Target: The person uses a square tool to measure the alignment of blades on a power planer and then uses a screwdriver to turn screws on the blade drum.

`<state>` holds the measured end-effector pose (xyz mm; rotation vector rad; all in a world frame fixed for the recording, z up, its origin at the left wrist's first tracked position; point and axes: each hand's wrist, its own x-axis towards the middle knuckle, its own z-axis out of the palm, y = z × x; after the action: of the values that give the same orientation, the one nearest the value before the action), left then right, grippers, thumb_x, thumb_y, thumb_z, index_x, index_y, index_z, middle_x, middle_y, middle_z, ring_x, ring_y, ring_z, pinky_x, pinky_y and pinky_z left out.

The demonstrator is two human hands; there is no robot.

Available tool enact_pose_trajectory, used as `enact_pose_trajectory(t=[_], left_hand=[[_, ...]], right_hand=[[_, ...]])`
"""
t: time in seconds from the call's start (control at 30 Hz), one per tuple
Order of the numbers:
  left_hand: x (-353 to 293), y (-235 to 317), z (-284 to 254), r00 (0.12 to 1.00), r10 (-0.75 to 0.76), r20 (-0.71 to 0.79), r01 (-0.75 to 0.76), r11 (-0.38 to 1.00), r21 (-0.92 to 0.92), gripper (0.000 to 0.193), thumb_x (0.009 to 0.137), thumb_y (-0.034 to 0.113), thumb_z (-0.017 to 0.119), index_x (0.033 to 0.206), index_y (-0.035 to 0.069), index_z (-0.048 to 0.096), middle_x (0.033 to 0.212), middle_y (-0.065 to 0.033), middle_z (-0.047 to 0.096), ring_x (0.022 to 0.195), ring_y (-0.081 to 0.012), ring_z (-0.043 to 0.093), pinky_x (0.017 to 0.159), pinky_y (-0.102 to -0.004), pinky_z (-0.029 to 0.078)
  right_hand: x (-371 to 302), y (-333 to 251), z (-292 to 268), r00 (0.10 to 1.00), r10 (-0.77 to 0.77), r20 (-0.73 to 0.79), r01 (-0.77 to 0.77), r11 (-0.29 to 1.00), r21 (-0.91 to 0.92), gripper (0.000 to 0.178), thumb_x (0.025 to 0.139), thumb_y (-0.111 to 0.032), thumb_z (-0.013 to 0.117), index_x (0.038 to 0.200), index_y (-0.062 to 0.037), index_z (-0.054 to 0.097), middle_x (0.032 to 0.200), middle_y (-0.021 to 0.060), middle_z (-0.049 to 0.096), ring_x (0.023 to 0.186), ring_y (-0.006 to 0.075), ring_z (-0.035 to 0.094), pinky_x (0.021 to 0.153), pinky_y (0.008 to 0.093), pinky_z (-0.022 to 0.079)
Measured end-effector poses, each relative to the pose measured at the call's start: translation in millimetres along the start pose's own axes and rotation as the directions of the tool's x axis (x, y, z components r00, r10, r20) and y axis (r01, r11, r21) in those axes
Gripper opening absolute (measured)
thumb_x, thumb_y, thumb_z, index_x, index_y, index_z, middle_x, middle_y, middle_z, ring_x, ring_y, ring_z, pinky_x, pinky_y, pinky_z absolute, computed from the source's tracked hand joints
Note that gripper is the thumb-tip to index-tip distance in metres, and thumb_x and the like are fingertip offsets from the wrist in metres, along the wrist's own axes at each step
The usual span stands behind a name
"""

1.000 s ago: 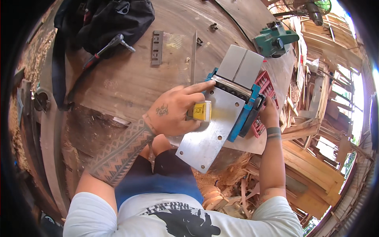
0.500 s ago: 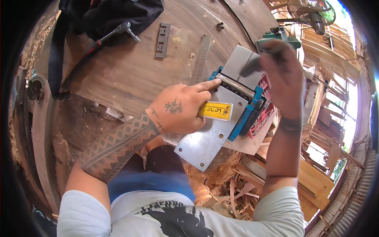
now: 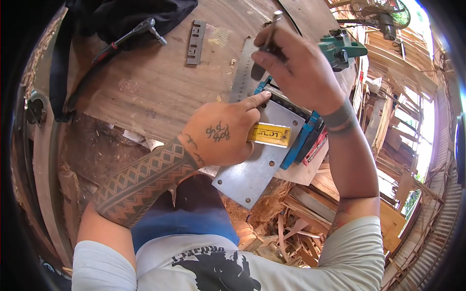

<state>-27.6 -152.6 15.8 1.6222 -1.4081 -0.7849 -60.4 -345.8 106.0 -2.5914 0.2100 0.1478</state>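
Observation:
An upturned blue hand planer (image 3: 294, 154) lies at the table's edge, its flat metal sole plate (image 3: 247, 174) facing up. My left hand (image 3: 221, 133) rests over the plate, index finger stretched to the slot by the cutter drum. Its other fingers curl round a flat yellow piece with clear edges (image 3: 269, 134), whose kind I cannot make out. Above the far end of the planer, my right hand (image 3: 296, 63) is raised with fingers closed on a tool with a metal end (image 3: 277, 17) and a dark end; motion and the fingers hide its kind.
On the wooden table (image 3: 145, 97) lie a slotted planer blade (image 3: 196, 42), a steel ruler (image 3: 241, 72), a ratchet wrench (image 3: 124, 39) and a black bag (image 3: 141, 12). A green power tool (image 3: 342, 50) stands at far right. Wood offcuts (image 3: 315, 208) and a fan (image 3: 383, 19) lie beyond.
My right hand has swung left and turned, bringing the tool over the planer's far end. The left hand keeps its place on the planer; the view has shifted slightly.

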Motion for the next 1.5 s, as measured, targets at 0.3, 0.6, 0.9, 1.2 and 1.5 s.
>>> enact_pose_trajectory(t=[0.3, 0.6, 0.9, 1.2, 1.5], left_hand=[[-0.1, 1.5, 0.2, 1.0, -0.003, 0.002, 0.003, 0.998, 0.06, 0.027, 0.072, 0.016, 0.075, 0.093, 0.002, 0.064, 0.153, -0.0102, 0.055, 0.082, -0.034, 0.074, 0.072, -0.0437, 0.059], [-0.6, 2.9, 2.9, 1.0, -0.015, 0.003, 0.015, 0.996, 0.087, 0.027, 0.072, 0.016, 0.075, 0.093, 0.001, 0.065, 0.153, -0.0098, 0.055, 0.082, -0.0337, 0.074, 0.072, -0.0443, 0.06], [0.3, 8.7, 2.0, 0.998, -0.051, 0.023, 0.048, 0.992, 0.116, 0.028, 0.072, 0.016, 0.075, 0.094, 0.001, 0.066, 0.154, -0.008, 0.055, 0.082, -0.0332, 0.074, 0.072, -0.0436, 0.06], [0.2, 7.3, 0.2, 0.999, -0.043, 0.031, 0.039, 0.993, 0.11, 0.025, 0.073, 0.018, 0.073, 0.091, 0.003, 0.064, 0.155, -0.0066, 0.054, 0.081, -0.0335, 0.074, 0.072, -0.0432, 0.059], [-28.3, -31.0, -0.5, 0.987, -0.088, -0.131, 0.066, 0.984, -0.166, 0.033, 0.076, 0.012, 0.078, 0.107, 0.01, 0.069, 0.164, -0.0213, 0.03, 0.108, -0.0361, 0.071, 0.089, -0.0448, 0.059]], right_hand=[[3.9, 2.4, -2.1, 0.999, 0.008, -0.04, -0.005, 0.999, 0.054, 0.02, 0.099, -0.014, 0.068, 0.109, 0.0005, 0.059, 0.083, 0.0133, 0.069, 0.073, 0.0226, 0.07, 0.07, 0.0344, 0.054], [-0.9, -5.3, -8.8, 0.99, 0.078, -0.116, -0.068, 0.994, 0.081, 0.02, 0.096, -0.02, 0.068, 0.104, -0.0033, 0.061, 0.088, 0.0195, 0.069, 0.081, 0.042, 0.067, 0.072, 0.0483, 0.053], [-3.8, -1.7, -6.7, 0.988, 0.049, -0.145, -0.032, 0.992, 0.12, 0.018, 0.099, -0.02, 0.067, 0.102, -0.0023, 0.061, 0.077, 0.0115, 0.07, 0.069, 0.028, 0.07, 0.066, 0.0384, 0.054], [-19.5, 1.2, -21.0, 0.981, 0.063, -0.186, -0.064, 0.998, 0.002, 0.022, 0.099, -0.023, 0.069, 0.105, -0.0027, 0.063, 0.085, 0.0118, 0.071, 0.076, 0.019, 0.069, 0.068, 0.0336, 0.053], [-198.0, 145.7, -47.3, 0.592, 0.732, -0.337, -0.74, 0.66, 0.133, 0.036, 0.098, -0.032, 0.068, 0.117, -0.0014, 0.062, 0.091, 0.0135, 0.07, 0.086, 0.0268, 0.069, 0.083, 0.0404, 0.055]])
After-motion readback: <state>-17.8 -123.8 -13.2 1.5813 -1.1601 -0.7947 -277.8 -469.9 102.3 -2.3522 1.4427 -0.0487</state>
